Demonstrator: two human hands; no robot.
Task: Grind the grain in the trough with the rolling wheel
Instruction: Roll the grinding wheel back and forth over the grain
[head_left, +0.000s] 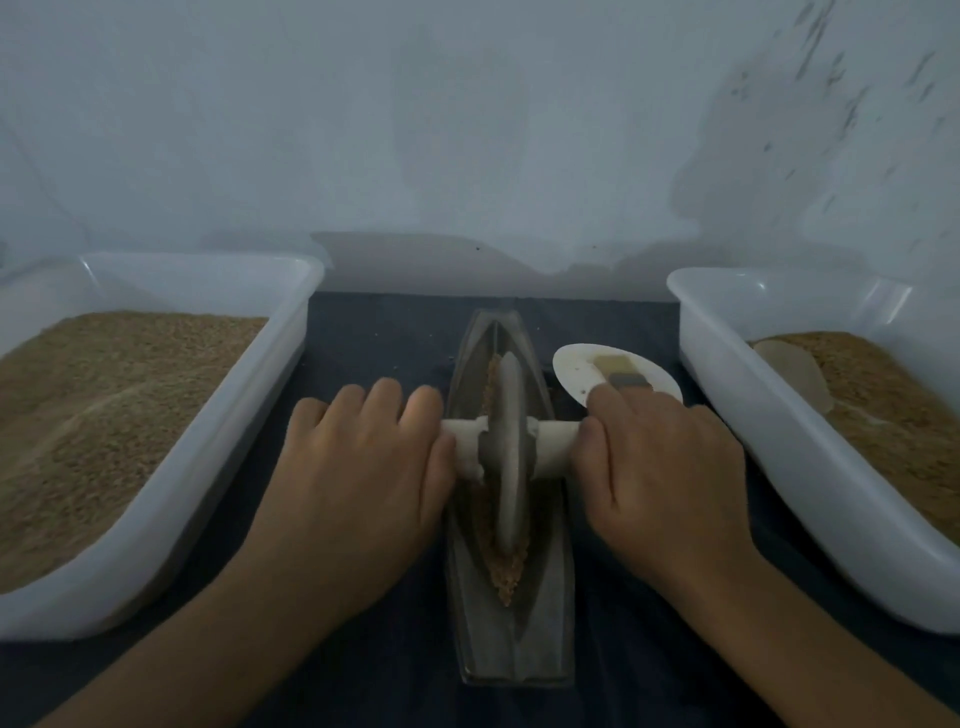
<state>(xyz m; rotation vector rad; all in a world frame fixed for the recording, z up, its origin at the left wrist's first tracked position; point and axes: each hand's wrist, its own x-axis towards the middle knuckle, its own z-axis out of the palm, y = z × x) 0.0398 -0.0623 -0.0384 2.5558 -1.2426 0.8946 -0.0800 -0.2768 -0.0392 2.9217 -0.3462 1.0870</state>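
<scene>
Grinding under way: both hands on the wheel's axle, grain part-crushed in the trough.

The rolling wheel (506, 452) stands upright in the boat-shaped trough (511, 639) at the middle of the tabletop (374, 338), about halfway along its groove; the left hand (363, 478) lies over the left axle stub with fingers fairly straight, a flat grip that presses rather than clasps, while the right hand (660, 467) curls its grip round the right stub. Grain (506, 577) lies in a brown line along the groove, coarse at the near end, so by my judgement more passes remain. A dark cloth covers the tabletop; white tubs of grain sit at the left edge (291, 332) and right edge (701, 332), a small white scoop (576, 369) just beyond the right hand, and a pale, marked wall (467, 130) rises behind.
</scene>
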